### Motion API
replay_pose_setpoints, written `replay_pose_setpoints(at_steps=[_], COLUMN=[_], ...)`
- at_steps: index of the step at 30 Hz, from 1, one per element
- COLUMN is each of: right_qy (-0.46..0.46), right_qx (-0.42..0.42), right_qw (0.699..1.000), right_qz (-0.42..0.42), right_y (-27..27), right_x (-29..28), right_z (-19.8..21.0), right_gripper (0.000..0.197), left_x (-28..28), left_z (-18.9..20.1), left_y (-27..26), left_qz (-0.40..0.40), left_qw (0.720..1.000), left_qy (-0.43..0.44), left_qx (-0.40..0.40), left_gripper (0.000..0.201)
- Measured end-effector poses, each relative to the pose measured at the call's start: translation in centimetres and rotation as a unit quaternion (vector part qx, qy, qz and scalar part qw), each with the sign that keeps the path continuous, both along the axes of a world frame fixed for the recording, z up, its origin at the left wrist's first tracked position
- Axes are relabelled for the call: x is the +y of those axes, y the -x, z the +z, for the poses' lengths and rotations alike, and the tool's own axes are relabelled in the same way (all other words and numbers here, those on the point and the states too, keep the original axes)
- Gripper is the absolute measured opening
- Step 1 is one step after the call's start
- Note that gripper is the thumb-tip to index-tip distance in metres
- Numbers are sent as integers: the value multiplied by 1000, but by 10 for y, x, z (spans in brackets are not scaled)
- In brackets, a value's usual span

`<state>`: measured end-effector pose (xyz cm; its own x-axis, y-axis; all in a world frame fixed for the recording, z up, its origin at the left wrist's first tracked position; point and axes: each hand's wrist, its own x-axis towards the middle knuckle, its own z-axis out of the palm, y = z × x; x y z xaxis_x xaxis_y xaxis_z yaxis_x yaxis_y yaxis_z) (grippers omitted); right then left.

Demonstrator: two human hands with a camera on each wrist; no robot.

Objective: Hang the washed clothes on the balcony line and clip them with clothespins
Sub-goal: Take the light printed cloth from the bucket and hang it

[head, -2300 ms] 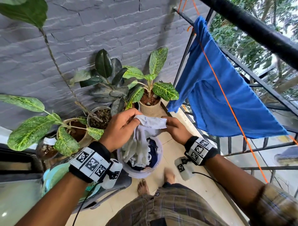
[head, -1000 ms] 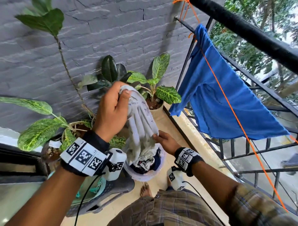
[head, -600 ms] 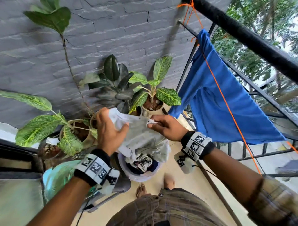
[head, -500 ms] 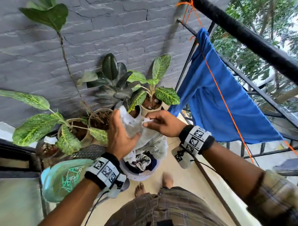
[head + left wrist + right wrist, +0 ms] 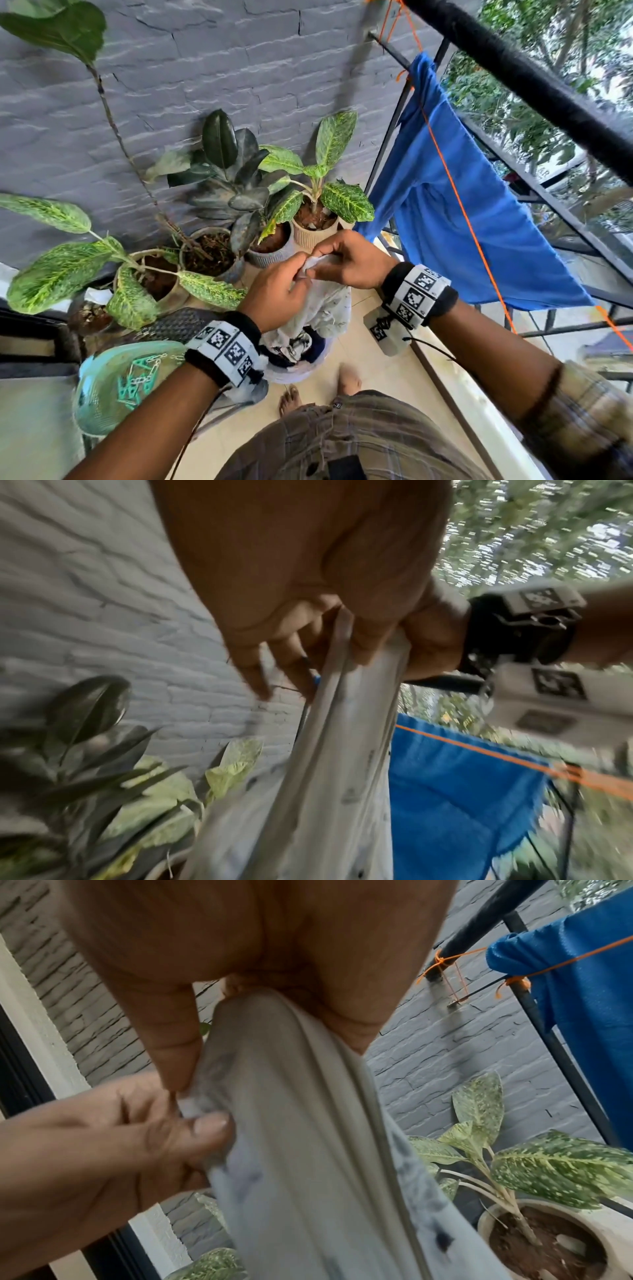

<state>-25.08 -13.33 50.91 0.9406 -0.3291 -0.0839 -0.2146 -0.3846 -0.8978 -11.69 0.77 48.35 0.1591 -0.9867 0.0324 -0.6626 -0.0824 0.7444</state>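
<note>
Matt, soft white cloth [image 5: 327,301]; rough grey brick wall [image 5: 205,75] (painted); glossy leaves [image 5: 219,138].

Potted plants [image 5: 315,192] stand along a grey brick wall [image 5: 205,68], trees [image 5: 548,51] beyond.

The potted plants [image 5: 239,212] stand in a row on the floor [image 5: 387,370] against the far wall [image 5: 205,68]. Near them, at the middle, sits the laundry tub [image 5: 301,371], with clothes in it. Both hands meet just above the tub: the left hand [image 5: 274,294] on the left, the right hand [image 5: 346,260] on the right, a cloth [image 5: 325,305] between them and hanging down into the tub. Left of the tub lies a bowl [image 5: 102,404] holding clothespins [image 5: 137,380]. On the right, the line [image 5: 459,202] runs from far to near along the railing [image 5: 548,192], with a garment [image 5: 462,219] draped over it. Bare feet [image 5: 347,378] stand on the floor near the tub.
</note>
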Motion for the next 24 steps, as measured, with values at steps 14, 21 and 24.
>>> replay_pose_setpoints(at_steps=[14,21,24], right_qy=[124,54,43], right_qx=[82,151,169], right_qw=[982,972,973], right_qz=[-115,-170,-152], right_y=[31,22,14], right_x=[-2,20,25], right_z=[-69,-100,-102], right_gripper=[37,51,38], left_x=[-31,-24,-15], left_z=[89,138,146], left_y=[22,15,15], left_qz=[-42,29,37], left_qw=[995,984,981], left_qy=[88,131,149], left_qx=[27,116,121], left_gripper=[9,12,11])
